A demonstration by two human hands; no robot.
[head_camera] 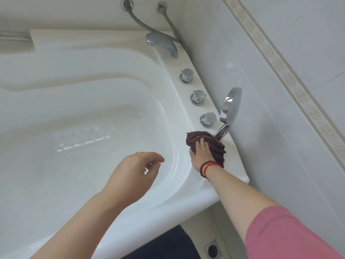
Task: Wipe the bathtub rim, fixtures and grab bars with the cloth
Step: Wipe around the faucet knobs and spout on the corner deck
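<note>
A dark brown cloth (pixel 214 144) lies on the white bathtub rim (pixel 231 165) at the right. My right hand (pixel 200 153) presses flat on the cloth with straight fingers, just below the chrome hand shower (pixel 230 107) and its holder. Three chrome knobs (pixel 197 97) line the rim beyond the cloth, and a grey spout (pixel 162 43) stands at the far end. My left hand (pixel 138 171) hovers over the tub basin with loosely curled fingers and holds nothing.
Two flexible hoses (pixel 138 21) run from the wall down to the spout. A tiled wall (pixel 280 109) with a patterned border rises right of the rim. A dark mat (pixel 168 245) and a floor drain (pixel 212 250) lie below the tub.
</note>
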